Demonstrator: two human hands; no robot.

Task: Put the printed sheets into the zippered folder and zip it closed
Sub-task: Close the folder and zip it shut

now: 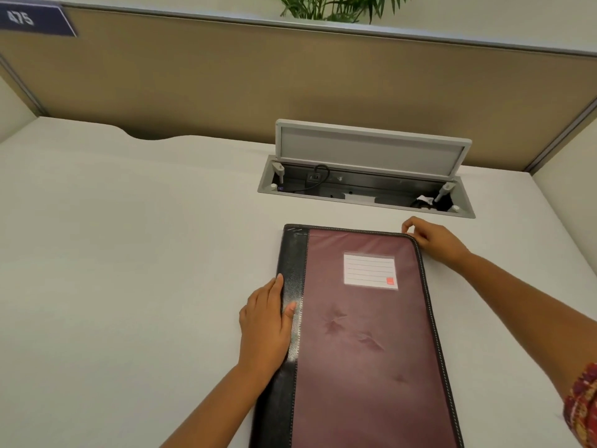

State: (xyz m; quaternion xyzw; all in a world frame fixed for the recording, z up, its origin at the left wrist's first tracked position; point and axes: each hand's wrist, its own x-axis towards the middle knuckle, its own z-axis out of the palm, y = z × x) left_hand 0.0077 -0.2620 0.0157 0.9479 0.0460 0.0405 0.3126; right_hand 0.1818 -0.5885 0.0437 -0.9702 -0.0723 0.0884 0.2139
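A closed folder (365, 334) lies flat on the white desk (129, 253).

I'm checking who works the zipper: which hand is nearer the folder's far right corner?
Right. The right hand is pinched at that corner of the folder; the left hand rests flat on the black spine, on the opposite edge.

Zippered folder (365, 334): maroon cover, black grained spine strip (292, 273) with light stitching. Label (370, 270): white, grey ruled lines, red-orange square in its corner. Desk (129, 237) off-white. Partition (290, 82) tan. Cable box (365, 185) grey. Sleeve (583, 412): red, yellow patterned print.
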